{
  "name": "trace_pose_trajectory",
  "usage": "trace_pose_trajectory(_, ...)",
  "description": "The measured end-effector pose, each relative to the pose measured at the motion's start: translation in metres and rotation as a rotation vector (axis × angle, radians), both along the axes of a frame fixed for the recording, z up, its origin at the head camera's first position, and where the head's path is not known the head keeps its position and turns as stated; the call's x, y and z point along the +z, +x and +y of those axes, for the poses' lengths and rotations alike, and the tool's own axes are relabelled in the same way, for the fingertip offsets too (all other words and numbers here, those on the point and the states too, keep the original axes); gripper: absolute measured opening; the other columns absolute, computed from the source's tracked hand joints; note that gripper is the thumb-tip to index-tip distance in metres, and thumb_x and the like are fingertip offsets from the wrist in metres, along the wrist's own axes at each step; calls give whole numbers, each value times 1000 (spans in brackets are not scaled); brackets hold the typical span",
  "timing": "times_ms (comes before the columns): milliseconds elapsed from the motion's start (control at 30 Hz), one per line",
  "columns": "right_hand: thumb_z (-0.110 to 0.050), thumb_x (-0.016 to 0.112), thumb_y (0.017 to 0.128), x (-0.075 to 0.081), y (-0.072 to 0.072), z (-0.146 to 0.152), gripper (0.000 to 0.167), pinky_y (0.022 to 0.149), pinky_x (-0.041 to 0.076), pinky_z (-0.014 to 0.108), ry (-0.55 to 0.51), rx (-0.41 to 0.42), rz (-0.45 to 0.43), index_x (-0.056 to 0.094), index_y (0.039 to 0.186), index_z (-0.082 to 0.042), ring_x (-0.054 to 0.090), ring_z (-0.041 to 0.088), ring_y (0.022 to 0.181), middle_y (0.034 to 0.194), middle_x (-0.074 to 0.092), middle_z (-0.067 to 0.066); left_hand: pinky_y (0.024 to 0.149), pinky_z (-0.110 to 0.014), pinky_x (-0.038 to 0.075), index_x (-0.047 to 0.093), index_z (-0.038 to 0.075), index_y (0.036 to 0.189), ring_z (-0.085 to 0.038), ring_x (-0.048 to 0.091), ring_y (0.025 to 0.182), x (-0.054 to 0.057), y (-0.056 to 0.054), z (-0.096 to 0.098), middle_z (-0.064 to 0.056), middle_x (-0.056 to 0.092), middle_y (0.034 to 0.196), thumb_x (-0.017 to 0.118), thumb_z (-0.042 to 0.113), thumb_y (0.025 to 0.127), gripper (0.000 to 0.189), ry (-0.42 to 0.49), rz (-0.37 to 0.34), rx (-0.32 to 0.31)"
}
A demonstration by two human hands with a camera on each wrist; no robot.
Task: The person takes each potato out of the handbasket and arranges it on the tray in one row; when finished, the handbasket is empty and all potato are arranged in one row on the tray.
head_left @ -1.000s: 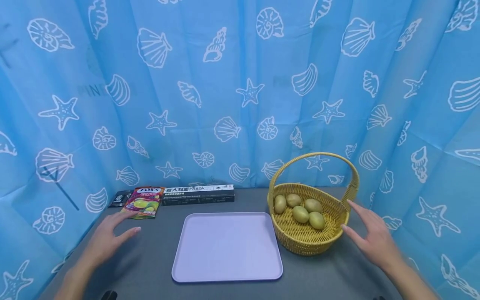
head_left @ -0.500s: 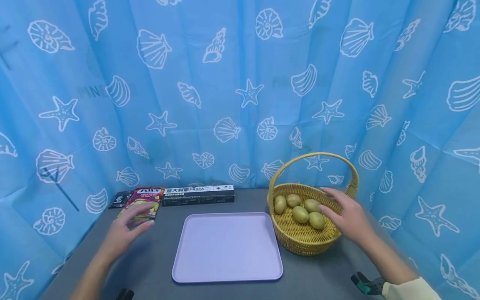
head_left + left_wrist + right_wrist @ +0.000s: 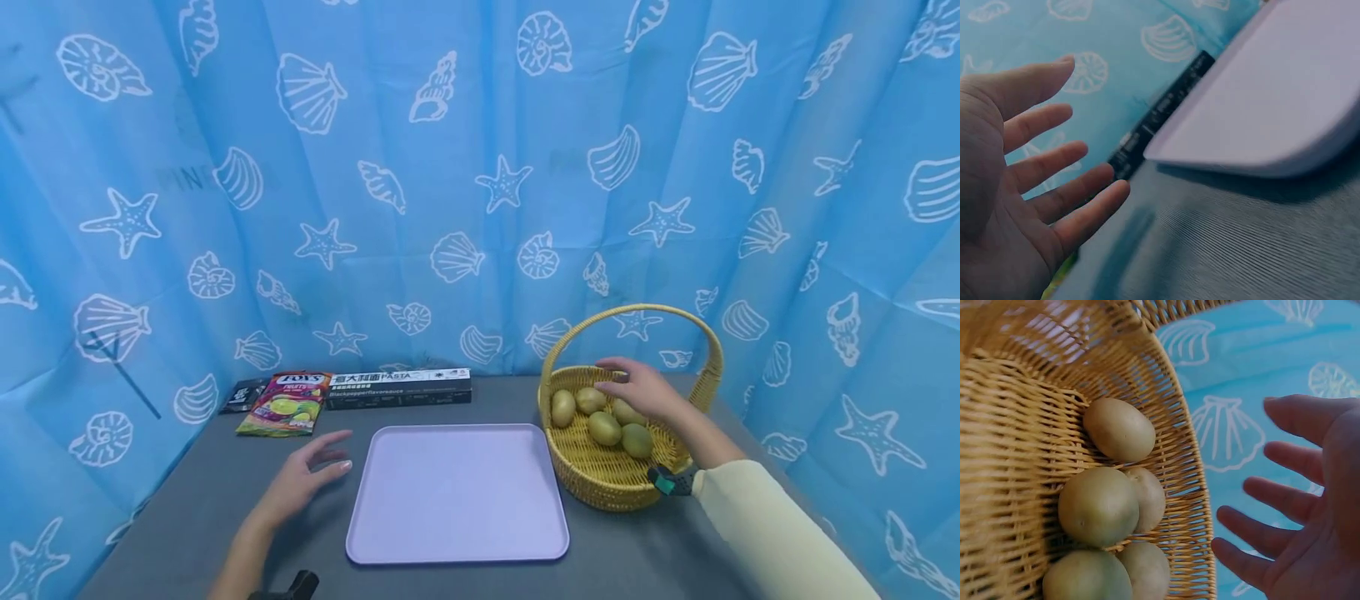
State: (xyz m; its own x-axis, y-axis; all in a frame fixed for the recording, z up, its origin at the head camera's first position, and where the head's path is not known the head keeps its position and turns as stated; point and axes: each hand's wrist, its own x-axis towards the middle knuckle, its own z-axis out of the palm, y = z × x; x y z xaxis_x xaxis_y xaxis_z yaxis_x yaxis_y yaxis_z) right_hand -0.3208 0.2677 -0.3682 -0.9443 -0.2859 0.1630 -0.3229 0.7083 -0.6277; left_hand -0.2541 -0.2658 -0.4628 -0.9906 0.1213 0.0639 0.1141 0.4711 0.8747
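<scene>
A golden woven basket [image 3: 611,497] with a tall handle stands at the right, holding several oval, olive-green fruits [image 3: 604,428]; their exact kind is unclear. My right hand [image 3: 637,390] hovers over the basket's right and back part, partly covering one fruit. In the right wrist view its fingers are spread and relaxed, apart from the fruits [image 3: 1099,506]. Left of a flat lilac tray [image 3: 457,492], my left hand [image 3: 303,477] is held above the table. The left wrist view shows its fingers loosely extended near the tray corner, with nothing in them.
At the back left lie a colourful Fox's sweets bag [image 3: 288,406], a small black packet [image 3: 243,396] and a long black-and-white pasta box [image 3: 400,389]. A blue shell-patterned curtain [image 3: 495,208] hangs behind and on both sides of the grey table [image 3: 180,533].
My right hand has moved left from outside the basket to above the fruits. The left hand has come right and nearer, away from the sweets bag towards the tray.
</scene>
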Motion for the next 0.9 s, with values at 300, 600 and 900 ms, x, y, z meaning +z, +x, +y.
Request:
trace_pose_trajectory(300, -17, 61, 95, -21, -36, -12, 47, 97, 42, 59, 45, 41, -131, 50, 133, 8, 45, 50, 122, 133, 50, 32, 94, -53, 48, 47, 4, 142, -39, 53, 121, -19, 2, 0, -22, 47, 142, 69, 25, 91, 60, 66, -84, -12)
trace_pose_trajectory(600, -13, 62, 92, -46, -53, -19, 35, 92, 46, 55, 176, 36, -145, 62, 124, 1, 54, 43, 113, 123, 60, 23, 96, -53, 46, 50, 4, 140, -28, 60, 111, -27, -1, 1, -18, 53, 136, 75, 28, 86, 65, 35, -117, -50)
trace_pose_trajectory(900, 0, 68, 75, -53, -56, -27, 42, 92, 45, 55, 327, 27, -126, 67, 117, -4, 56, 40, 109, 116, 63, 19, 87, -46, 50, 53, 8, 139, -26, 58, 109, -30, -1, 4, -8, 62, 122, 81, 28, 78, 70, -66, -140, -61)
